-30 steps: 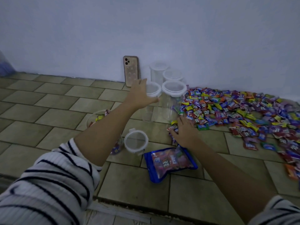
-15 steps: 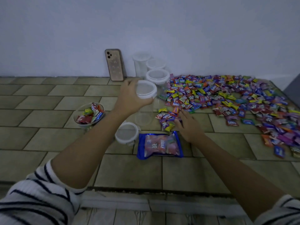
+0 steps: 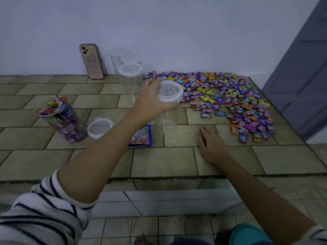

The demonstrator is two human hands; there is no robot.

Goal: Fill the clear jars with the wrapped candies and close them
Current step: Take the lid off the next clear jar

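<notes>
We've drawn 1 closed, seemingly empty jar to the candies, left hand gripping its top, right hand flat and empty; its lid must come off next.

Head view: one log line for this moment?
left grip: holds lidded empty jar at top | right grip: flat on floor | filled jar: open, lid beside | candies: loose pile at right

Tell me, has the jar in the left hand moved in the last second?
Yes. The left hand has carried the lidded jar away from the leaning phone, rightward and nearer the camera.
</notes>
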